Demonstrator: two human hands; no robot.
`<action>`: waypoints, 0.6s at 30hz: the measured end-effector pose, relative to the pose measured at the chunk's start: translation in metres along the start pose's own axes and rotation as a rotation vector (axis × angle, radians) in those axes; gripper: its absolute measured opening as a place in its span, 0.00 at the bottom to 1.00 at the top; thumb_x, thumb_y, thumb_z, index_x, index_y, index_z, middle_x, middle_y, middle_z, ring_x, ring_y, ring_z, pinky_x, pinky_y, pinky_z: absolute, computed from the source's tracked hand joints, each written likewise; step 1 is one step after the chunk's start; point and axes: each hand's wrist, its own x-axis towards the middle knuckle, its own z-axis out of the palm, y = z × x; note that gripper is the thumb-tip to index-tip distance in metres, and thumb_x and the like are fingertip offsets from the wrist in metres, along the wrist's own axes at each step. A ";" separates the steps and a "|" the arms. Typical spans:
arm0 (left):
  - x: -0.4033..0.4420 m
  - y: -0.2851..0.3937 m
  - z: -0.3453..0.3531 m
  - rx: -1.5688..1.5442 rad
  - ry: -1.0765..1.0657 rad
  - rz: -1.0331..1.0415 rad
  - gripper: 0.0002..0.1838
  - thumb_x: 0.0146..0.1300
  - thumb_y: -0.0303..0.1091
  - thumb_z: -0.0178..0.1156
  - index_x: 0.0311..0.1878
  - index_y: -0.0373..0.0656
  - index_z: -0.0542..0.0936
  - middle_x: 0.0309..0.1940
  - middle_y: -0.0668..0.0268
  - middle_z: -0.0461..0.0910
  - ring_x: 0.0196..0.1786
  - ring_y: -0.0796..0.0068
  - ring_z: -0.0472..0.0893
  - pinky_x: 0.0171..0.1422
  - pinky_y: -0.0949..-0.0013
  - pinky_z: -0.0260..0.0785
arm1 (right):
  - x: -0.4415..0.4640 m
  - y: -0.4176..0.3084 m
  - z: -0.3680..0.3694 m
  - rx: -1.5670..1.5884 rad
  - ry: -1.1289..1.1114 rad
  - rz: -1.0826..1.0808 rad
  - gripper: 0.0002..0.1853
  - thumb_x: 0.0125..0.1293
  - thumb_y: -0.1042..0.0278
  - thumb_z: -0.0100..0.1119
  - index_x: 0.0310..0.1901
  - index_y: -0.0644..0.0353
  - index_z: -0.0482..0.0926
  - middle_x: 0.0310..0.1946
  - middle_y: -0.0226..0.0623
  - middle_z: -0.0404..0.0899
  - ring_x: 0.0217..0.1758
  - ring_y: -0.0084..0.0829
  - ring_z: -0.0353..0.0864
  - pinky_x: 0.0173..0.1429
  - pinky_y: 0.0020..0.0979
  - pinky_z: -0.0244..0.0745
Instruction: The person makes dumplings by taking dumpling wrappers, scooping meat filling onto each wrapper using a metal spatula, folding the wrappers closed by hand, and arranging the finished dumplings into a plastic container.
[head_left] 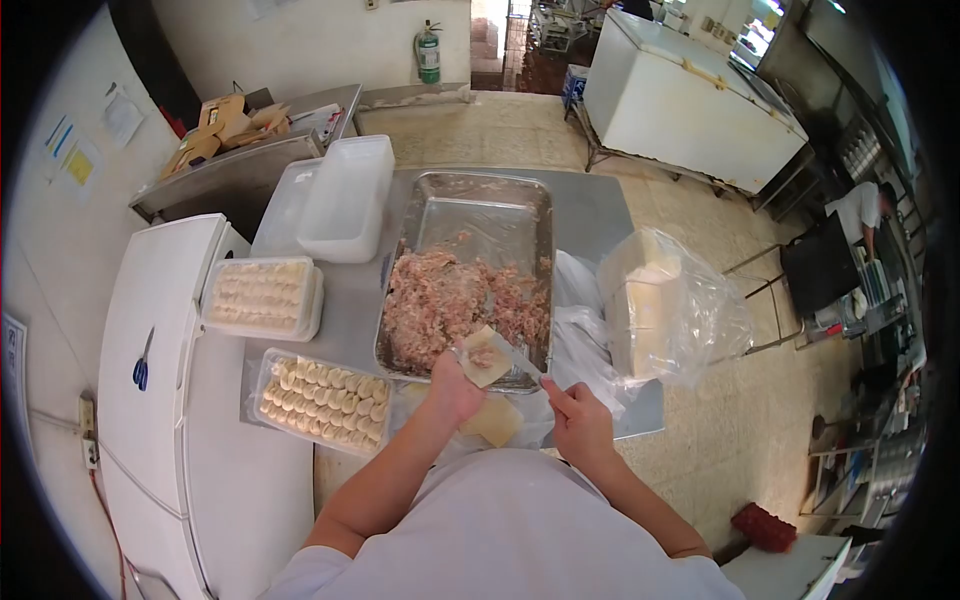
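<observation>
My left hand (458, 392) holds a square dumpling wrapper (484, 374) with a small dab of ground meat on it. In my right hand (583, 425) is a knife (520, 362), its blade reaching to the wrapper's edge. Both hands are over the near edge of a metal tray (546, 215), which holds a mound of raw ground meat (450, 300). More wrappers (497, 422) lie on the table below my hands. To the left, a plastic container (265, 410) holds rows of folded dumplings (325, 398).
A second container of dumplings (260, 292) and pale plastic tubs (345, 200) stand at the left. Stacked wrappers (648, 300) in a clear bag sit right of the tray. A white fridge (150, 380) flanks the table; a chest freezer (690, 110) is farther back. Another person (858, 215) is at far right.
</observation>
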 end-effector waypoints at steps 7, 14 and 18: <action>-0.006 0.002 0.004 -0.006 -0.025 -0.017 0.28 0.85 0.50 0.34 0.66 0.35 0.72 0.61 0.52 0.79 0.65 0.52 0.79 0.75 0.50 0.69 | -0.001 0.010 0.009 0.046 -0.096 0.073 0.21 0.66 0.77 0.62 0.60 0.48 0.86 0.29 0.42 0.78 0.31 0.44 0.81 0.38 0.43 0.77; -0.011 0.004 0.007 0.048 0.025 0.004 0.28 0.84 0.50 0.36 0.66 0.35 0.73 0.62 0.52 0.79 0.65 0.52 0.80 0.75 0.49 0.70 | 0.004 0.012 -0.001 0.090 -0.048 0.110 0.20 0.68 0.76 0.61 0.60 0.51 0.85 0.30 0.45 0.80 0.33 0.47 0.82 0.40 0.43 0.77; -0.008 0.004 0.006 0.091 -0.001 -0.027 0.29 0.84 0.51 0.36 0.66 0.34 0.73 0.63 0.51 0.79 0.66 0.52 0.79 0.75 0.49 0.70 | 0.001 0.005 -0.005 0.139 -0.191 0.089 0.21 0.68 0.77 0.60 0.60 0.51 0.85 0.31 0.46 0.82 0.35 0.48 0.83 0.42 0.43 0.78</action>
